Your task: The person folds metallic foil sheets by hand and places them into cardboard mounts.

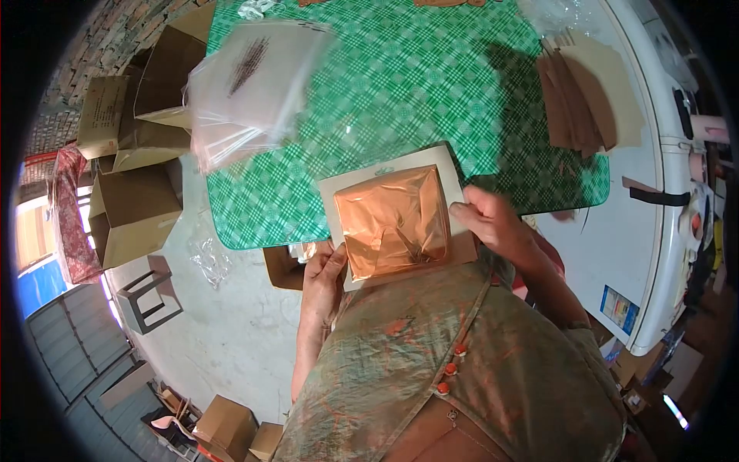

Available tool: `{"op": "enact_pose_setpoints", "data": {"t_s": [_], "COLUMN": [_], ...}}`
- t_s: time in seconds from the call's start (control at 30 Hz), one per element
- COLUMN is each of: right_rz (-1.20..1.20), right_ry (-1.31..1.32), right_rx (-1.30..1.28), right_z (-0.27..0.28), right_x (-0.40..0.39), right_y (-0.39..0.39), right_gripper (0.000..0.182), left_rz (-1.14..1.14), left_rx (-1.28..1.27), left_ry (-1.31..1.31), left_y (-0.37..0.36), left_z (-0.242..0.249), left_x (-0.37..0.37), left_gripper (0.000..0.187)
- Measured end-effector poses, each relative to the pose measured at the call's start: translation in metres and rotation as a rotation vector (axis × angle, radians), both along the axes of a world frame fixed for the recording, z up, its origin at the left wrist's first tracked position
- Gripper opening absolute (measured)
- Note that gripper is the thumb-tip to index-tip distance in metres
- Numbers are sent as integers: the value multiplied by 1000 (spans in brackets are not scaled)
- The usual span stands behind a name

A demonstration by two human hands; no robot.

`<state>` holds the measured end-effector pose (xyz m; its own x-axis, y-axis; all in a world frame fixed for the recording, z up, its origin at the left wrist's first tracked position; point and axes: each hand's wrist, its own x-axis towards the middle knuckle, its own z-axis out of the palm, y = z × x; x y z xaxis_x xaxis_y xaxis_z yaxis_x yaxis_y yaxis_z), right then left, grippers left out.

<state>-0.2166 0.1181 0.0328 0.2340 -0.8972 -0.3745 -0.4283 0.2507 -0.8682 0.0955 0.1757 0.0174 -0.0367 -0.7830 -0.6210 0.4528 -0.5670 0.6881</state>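
A beige card (397, 162) carries a square, wrinkled copper-coloured foil packet (394, 223) on its face. It is held tilted in front of my body, at the near edge of the green table. My left hand (324, 267) grips the card's lower left edge with the thumb on top. At the right edge, my right hand (486, 217) pinches the card between thumb and fingers. The fingers behind the card are hidden.
On the green checked tablecloth (400, 85) lie a stack of clear plastic bags (254, 85) at the left and a pile of brown cards (581, 100) at the right. Open cardboard boxes (138, 208) stand left of the table. Below its near edge is another box (282, 271).
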Motion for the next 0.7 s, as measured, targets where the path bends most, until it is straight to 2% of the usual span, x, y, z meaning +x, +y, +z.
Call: {"op": "enact_pose_setpoints", "data": {"t_s": [0.07, 0.2, 0.33, 0.47, 0.6, 0.7], "right_rz": [-27, -231, -145, -145, -187, -206], "right_ry": [-79, -291, -133, -169, -143, 9], "right_rx": [-2, 173, -39, -93, -81, -154], "right_z": [-1, 1, 6, -8, -25, -24], "right_x": [1, 5, 7, 9, 5, 11], "right_y": [-2, -14, -38, -54, -53, -51], "right_gripper": [22, 19, 17, 16, 16, 17], "left_rz": [22, -198, -218, -281, -150, -145], "left_rx": [20, 26, 55, 99, 98, 97], "left_ry": [-1, -44, -58, 17, 26, 41], "left_y": [-1, 6, 2, -1, -1, -3], "left_z": [4, -14, -3, -3, 0, 4], "left_x": [-2, 16, 5, 12, 2, -1], "left_gripper": [18, 20, 22, 29, 23, 22]}}
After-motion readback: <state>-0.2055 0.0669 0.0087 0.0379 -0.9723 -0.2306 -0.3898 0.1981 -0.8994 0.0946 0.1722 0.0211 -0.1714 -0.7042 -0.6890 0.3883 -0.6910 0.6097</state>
